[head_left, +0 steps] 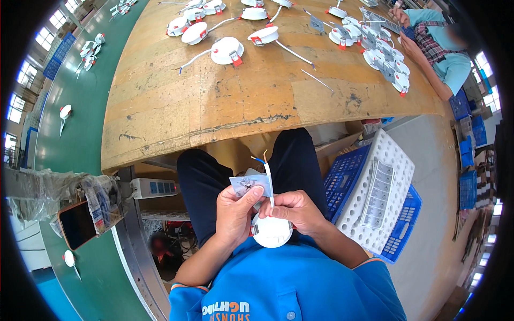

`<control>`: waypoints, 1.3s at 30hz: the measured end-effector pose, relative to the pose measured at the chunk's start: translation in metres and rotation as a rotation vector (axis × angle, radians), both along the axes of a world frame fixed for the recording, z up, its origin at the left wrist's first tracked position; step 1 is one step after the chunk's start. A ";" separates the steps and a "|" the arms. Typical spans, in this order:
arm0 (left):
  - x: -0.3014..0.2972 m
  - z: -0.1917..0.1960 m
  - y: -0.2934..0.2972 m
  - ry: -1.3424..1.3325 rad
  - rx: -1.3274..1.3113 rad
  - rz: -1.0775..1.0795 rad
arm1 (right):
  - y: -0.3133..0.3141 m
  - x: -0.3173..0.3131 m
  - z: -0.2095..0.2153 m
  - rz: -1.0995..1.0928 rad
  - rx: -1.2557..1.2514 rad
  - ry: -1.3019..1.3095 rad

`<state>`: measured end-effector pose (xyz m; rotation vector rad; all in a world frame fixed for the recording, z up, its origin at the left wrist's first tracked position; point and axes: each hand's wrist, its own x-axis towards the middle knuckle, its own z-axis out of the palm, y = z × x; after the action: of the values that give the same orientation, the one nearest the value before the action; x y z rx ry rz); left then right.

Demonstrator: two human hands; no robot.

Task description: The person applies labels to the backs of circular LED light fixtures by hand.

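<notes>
Above my lap I hold a round white downlight (272,233) close to my shirt. Its white cable (270,184) stands up from it and ends in bare blue and brown wires. My left hand (231,214) is closed, thumb over the lower edge of a silvery printed label (247,184). The label's right edge meets the cable; whether it is stuck there I cannot tell. My right hand (297,211) pinches the cable's base just above the lamp. Part of a red-tipped spring clip shows on the lamp's left side, near my left fingers.
Several downlights (227,51) with cables lie across the wooden table (214,101); a labelled cluster (385,59) is by another person (436,48) at right. A green conveyor (75,144) runs left, beside a mounted phone (77,224). A perforated white tray (353,187) leans on blue crates (404,224) at right.
</notes>
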<state>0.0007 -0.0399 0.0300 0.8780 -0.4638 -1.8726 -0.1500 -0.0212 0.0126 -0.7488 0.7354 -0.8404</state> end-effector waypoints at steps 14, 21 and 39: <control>0.001 0.001 -0.003 -0.099 -0.033 -0.105 | -0.002 0.002 -0.001 -0.012 0.028 -0.030; 0.000 0.006 -0.007 -0.057 0.004 0.011 | -0.003 0.002 -0.001 -0.009 -0.014 -0.001; 0.036 -0.012 -0.036 -0.141 -0.197 0.378 | -0.007 -0.011 -0.007 -0.095 -0.028 -0.058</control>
<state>0.0364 -0.0754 0.0177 0.8975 -0.5195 -1.4028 -0.1610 -0.0278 0.0051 -0.7154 0.7130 -0.9568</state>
